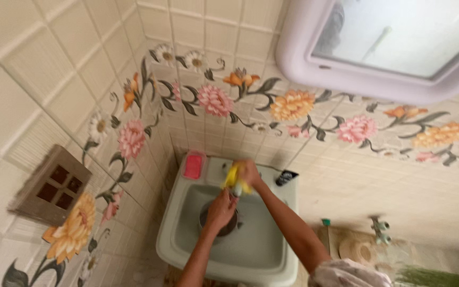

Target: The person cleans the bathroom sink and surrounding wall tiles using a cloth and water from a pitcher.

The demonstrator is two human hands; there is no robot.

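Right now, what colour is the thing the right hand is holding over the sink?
Yellow. The cloth-like thing in the right hand shows best in the head view, above the pale green sink.

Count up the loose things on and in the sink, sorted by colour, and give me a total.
Pink: 1, the soap dish on the sink rim.
Yellow: 1, the cloth in the right hand.
Black: 1, the small tube on the rim.
Dark: 1, the round pot under the left hand.
Total: 4
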